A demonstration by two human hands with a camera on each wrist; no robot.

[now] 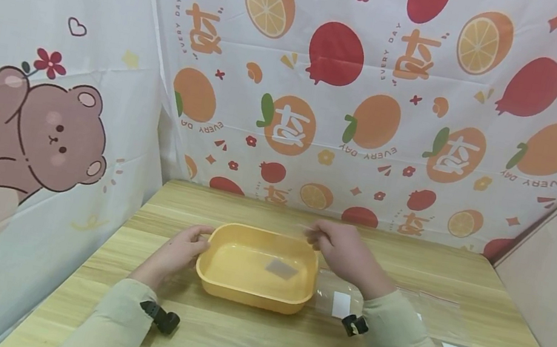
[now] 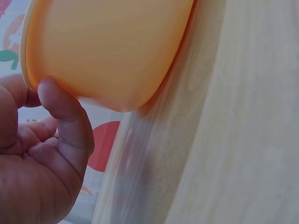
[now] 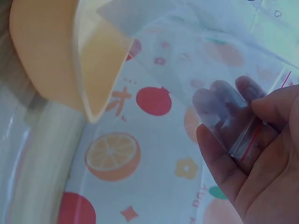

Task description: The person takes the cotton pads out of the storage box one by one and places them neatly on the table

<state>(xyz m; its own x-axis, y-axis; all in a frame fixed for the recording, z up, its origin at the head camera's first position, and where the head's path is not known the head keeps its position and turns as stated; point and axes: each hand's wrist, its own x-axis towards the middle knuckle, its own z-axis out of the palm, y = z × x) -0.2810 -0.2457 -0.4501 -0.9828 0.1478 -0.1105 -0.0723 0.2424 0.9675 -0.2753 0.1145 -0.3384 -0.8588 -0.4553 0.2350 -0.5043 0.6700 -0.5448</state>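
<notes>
A yellow plastic basin (image 1: 252, 300) stands on the wooden table. My left hand (image 1: 185, 250) grips its left end, and the left wrist view shows the thumb (image 2: 65, 109) on the rim with fingers behind the wall. Above the basin's far right corner, my right hand (image 1: 340, 251) pinches a clear zip bag (image 3: 233, 116) with a red seal line; the bag's film stretches from the fingers toward the basin. A grey rectangular patch (image 1: 281, 268) shows over the basin floor; I cannot tell whether it is in the bag or lies in the basin.
Several clear zip bags (image 1: 440, 311) with white labels (image 1: 341, 305) lie on the table (image 1: 238, 345) to the basin's right, partly under the right forearm. A fruit-printed cloth (image 1: 328, 108) hangs behind the table, and a bear-printed cloth (image 1: 55, 136) on the left.
</notes>
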